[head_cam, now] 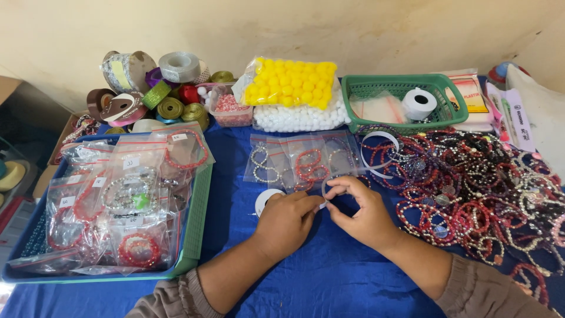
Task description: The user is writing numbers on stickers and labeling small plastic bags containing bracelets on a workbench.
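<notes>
My left hand and my right hand meet over the blue tablecloth, fingertips pinched together on a small white strip, perhaps a sticker or tape piece. A white tape roll lies partly hidden under my left hand. Just beyond my fingers lie clear zip bags with beaded bracelets. A loose curl of white tape backing sits to the right of those bags.
A blue tray at left holds several bagged bracelets. A large heap of loose bracelets covers the right. At the back are ribbon spools, bags of yellow and white balls and a green basket with a tape roll.
</notes>
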